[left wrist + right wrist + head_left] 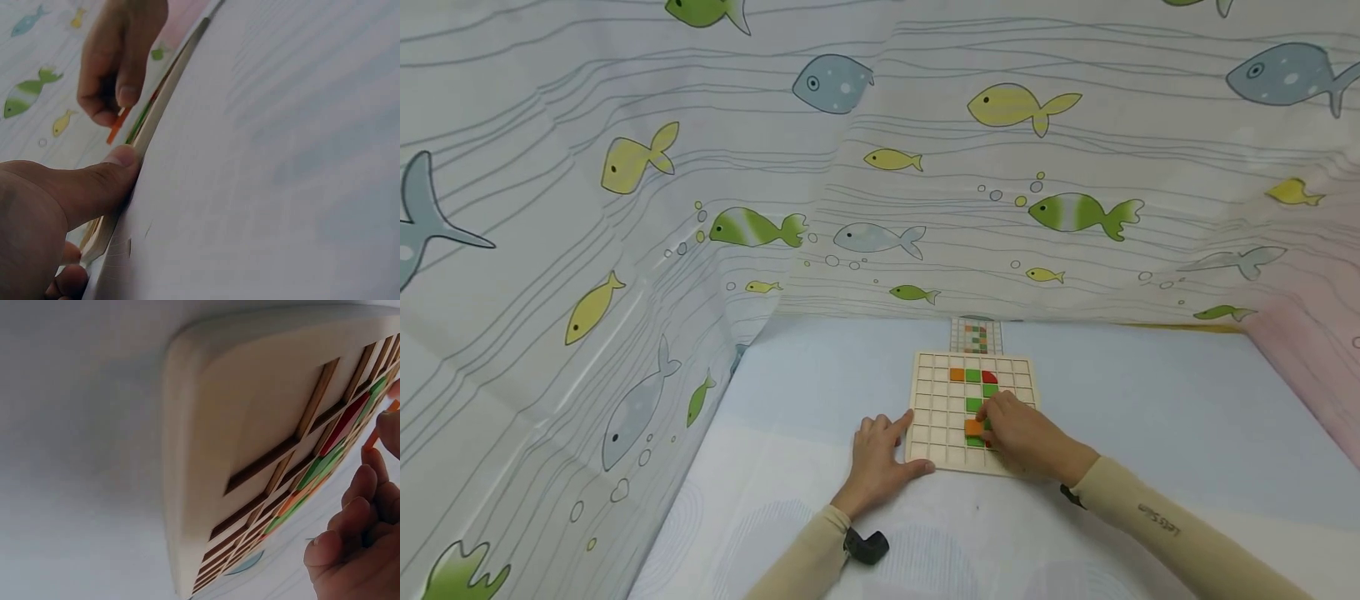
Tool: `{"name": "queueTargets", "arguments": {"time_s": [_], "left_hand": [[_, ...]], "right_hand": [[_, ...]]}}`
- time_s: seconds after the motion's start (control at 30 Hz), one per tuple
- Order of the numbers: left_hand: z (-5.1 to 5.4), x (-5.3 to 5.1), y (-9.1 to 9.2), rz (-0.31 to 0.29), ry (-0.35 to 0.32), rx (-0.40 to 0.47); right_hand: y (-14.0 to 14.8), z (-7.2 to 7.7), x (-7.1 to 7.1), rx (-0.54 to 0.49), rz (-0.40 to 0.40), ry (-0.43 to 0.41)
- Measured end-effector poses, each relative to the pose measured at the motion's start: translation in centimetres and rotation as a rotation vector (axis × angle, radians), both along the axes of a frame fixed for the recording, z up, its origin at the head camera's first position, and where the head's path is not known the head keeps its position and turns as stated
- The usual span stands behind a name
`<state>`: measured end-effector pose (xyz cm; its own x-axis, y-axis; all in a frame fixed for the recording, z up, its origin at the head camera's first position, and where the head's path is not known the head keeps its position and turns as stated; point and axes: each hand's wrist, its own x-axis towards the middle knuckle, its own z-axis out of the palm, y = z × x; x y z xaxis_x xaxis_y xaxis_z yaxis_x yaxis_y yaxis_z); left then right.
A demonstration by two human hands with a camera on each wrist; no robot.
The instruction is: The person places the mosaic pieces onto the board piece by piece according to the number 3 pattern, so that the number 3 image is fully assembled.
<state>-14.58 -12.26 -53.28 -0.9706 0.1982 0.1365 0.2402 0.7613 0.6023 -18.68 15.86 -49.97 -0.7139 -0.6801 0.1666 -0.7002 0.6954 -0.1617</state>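
Observation:
A wooden grid board point(937, 433) lies on the table, holding several orange, green and red tiles in its cells. My right hand point(1026, 435) pinches an orange square tile point(973, 427) between thumb and fingertips, just over the board's lower middle. The left wrist view shows this tile point(117, 127) tilted and raised off the board. At the board's near left corner is my left hand point(877, 462): its index finger touches the left edge and its thumb the front edge. The right hand covers some cells behind it.
Behind the board lies a card point(957, 337) printed with a grid of coloured squares. A pale cloth point(820, 375) covers the table. Fish-patterned curtains point(925, 192) hang at the back and left, and pink fabric point(1307, 358) is at the right.

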Motion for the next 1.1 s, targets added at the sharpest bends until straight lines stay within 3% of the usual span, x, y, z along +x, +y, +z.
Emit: {"name": "queueTargets", "arguments": {"time_s": [0.13, 0.5, 0.83, 1.1], "left_hand": [[0.0, -0.1, 0.0, -0.001, 0.011, -0.003], [0.1, 0.0, 0.0, -0.001, 0.018, 0.0], [0.0, 0.1, 0.0, -0.001, 0.02, -0.004], [0.2, 0.2, -0.1, -0.001, 0.013, 0.003]], "right_hand": [[-0.6, -0.1, 0.1, -0.018, 0.031, 0.042], [-1.8, -0.2, 0.3, -0.017, 0.069, 0.052], [-2.4, 0.0, 0.2, -0.011, 0.048, 0.012], [-2.7, -0.1, 0.1, -0.054, 0.033, 0.033]]}}
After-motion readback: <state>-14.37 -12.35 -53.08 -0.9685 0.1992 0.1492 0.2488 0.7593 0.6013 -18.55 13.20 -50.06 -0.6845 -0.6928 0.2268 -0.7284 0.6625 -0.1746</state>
